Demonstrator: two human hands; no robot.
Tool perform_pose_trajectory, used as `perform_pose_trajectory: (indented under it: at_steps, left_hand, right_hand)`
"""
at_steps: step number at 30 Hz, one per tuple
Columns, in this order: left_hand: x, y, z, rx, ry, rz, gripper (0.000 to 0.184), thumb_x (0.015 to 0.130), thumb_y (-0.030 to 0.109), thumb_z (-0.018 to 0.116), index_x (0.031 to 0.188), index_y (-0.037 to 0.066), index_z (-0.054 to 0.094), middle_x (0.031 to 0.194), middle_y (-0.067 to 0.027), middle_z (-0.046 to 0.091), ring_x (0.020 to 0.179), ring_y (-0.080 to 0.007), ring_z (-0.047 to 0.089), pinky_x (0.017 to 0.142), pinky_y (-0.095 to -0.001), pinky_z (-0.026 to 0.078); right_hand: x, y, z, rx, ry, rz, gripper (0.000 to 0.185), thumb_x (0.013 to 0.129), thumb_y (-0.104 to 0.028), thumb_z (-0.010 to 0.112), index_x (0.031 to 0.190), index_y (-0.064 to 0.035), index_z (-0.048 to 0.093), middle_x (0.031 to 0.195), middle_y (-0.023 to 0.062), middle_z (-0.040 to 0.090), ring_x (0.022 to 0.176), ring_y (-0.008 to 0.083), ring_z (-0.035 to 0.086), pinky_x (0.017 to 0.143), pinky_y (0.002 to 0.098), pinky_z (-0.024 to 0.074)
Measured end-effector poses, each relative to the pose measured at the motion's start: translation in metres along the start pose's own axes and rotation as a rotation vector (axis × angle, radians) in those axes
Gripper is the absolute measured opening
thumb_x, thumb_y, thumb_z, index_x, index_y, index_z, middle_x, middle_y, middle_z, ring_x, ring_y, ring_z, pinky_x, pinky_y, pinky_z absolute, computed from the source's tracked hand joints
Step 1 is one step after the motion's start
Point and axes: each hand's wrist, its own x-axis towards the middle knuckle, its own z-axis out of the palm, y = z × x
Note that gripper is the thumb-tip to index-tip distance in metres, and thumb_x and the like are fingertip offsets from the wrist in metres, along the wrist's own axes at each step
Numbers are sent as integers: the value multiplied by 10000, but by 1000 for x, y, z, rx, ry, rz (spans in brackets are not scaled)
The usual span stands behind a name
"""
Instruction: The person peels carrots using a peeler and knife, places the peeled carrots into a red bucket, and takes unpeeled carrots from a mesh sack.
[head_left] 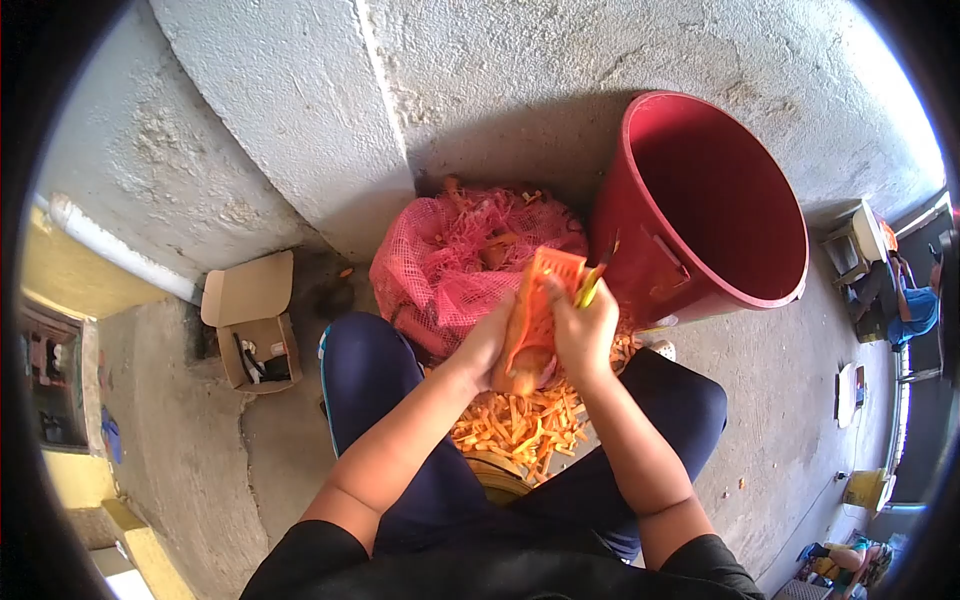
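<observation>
Between my hands, above the pile, is an orange slotted plastic piece (552,268), tilted and slightly blurred. My left hand (488,342) is closed around its left side. On the other side, my right hand (588,328) grips it, along with a thin yellow-handled tool (590,287) whose dark tip points up. A rounded pale-orange lump (525,378) shows at the lower end of the plastic piece; its kind is unclear. Below lie many orange cut strips (520,425) between my legs. Just beyond my hands slumps a pink mesh sack (425,265) with brownish things inside.
A large red bin (640,235) leans toward me at the right, by the rough wall (520,70). On the concrete floor at left is an open cardboard box (262,345) with small items. People (905,300) sit far right, near a yellow container (868,490).
</observation>
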Motion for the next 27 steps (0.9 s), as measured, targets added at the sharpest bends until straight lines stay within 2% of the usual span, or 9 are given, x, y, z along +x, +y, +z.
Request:
perform_pose_trajectory:
  at_steps: [1, 3, 5, 7, 9, 11, 15, 19, 27]
  left_hand:
    - [-1, -4, -4, 35, -53, -51, 508, 899, 456, 224, 1121, 52, 438, 936, -107, 572, 800, -208, 585, 687, -337, 497]
    - [-8, -18, -12, 104, -159, -157, 524, 891, 477, 233, 1116, 52, 439, 885, -110, 571, 743, -192, 585, 639, -319, 499]
    - [-17, -22, 2, 183, -59, -170, 490, 886, 465, 294, 1087, 47, 454, 846, -105, 575, 703, -187, 584, 623, -302, 492]
    - [-23, -23, 13, 199, -9, -109, 472, 879, 460, 331, 1083, 53, 456, 841, -101, 571, 704, -183, 581, 631, -299, 490]
    - [-18, -18, 0, 86, -88, -222, 457, 871, 455, 366, 1084, 61, 457, 845, -89, 569, 717, -171, 580, 646, -298, 489]
    - [-4, -19, -11, -170, -18, -158, 475, 862, 461, 370, 1090, 53, 459, 880, -103, 589, 727, -197, 606, 639, -340, 518]
    - [-3, -10, -14, -131, -183, -125, 405, 878, 394, 371, 1083, 58, 467, 967, -99, 574, 790, -182, 601, 656, -320, 520]
    - [3, -15, -9, -127, -43, -41, 363, 887, 346, 358, 1071, 59, 479, 960, -91, 578, 809, -181, 597, 686, -317, 514]
    - [6, -17, -7, -162, -47, -68, 383, 892, 370, 334, 1057, 56, 478, 924, -90, 581, 759, -181, 600, 650, -324, 514]
  right_hand:
    - [12, 8, -5, -26, 41, 78, 138, 771, -110, 604, 851, -7, 559, 739, 80, 592, 670, 108, 518, 642, 265, 428]
    - [41, 29, -19, -119, 243, -36, 178, 772, -155, 620, 837, -6, 547, 715, 75, 580, 643, 122, 496, 619, 277, 422]
    - [68, 47, -39, -246, 470, -100, 191, 776, -166, 619, 828, 1, 544, 686, 70, 572, 605, 139, 494, 584, 279, 417]
    - [80, 57, -55, 44, 544, -12, 154, 795, -141, 597, 839, -1, 552, 698, 44, 579, 603, 117, 507, 567, 264, 414]
    - [73, 40, -56, 173, 491, 57, 136, 806, -132, 582, 832, -2, 551, 716, 29, 577, 614, 97, 493, 574, 259, 409]
    - [54, 23, -42, 39, 371, -79, 133, 821, -150, 568, 824, -19, 544, 677, -6, 542, 573, 50, 477, 498, 205, 385]
    - [-5, -14, -17, 257, -41, 142, 210, 814, -194, 588, 896, -16, 514, 744, 3, 555, 660, 47, 500, 593, 197, 423]
    - [-19, -15, -12, 154, -116, -6, 197, 790, -166, 612, 860, -4, 526, 710, 52, 581, 638, 86, 539, 583, 231, 438]
    - [-20, -18, -12, -41, -104, -83, 207, 770, -172, 627, 834, 0, 532, 676, 113, 597, 618, 145, 580, 573, 266, 445]
